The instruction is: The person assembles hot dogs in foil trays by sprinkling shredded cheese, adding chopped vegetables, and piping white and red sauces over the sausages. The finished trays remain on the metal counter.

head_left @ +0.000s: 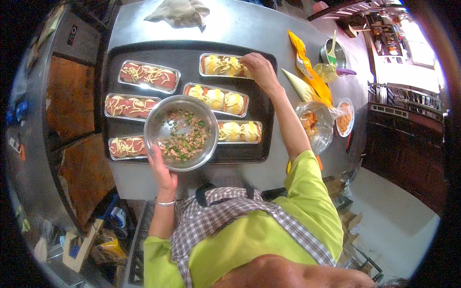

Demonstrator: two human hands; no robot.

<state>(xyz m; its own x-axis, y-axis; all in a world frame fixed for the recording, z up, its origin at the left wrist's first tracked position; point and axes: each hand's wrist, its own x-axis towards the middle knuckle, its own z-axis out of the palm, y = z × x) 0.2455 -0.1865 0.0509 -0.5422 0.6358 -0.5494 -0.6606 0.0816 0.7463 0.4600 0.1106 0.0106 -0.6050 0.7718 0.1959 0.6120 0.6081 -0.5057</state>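
My left hand point(163, 175) grips the rim of a round steel bowl point(154, 126), thumb up along its near left side. Inside is a loose mix of chopped pink bits and green pieces point(187, 141), mostly toward the right. Over the right end of the far right foil tin point(201, 72) is my right hand point(261, 72), its fingers bent down together; what they hold is hidden. That tin carries topped dough pieces with pale shreds. Beneath both hands spreads a dark baking tray point(189, 67) with several foil tins. The bowl partly covers some of them.
Left-hand tins, such as the far left tin point(149, 77), carry pink slices with shreds. Right of the tray lie a piping bag point(298, 85), a yellow packet point(314, 79), a plastic bag of orange-brown food point(317, 127) and a white dish point(339, 129). A cloth point(178, 12) lies at the far edge.
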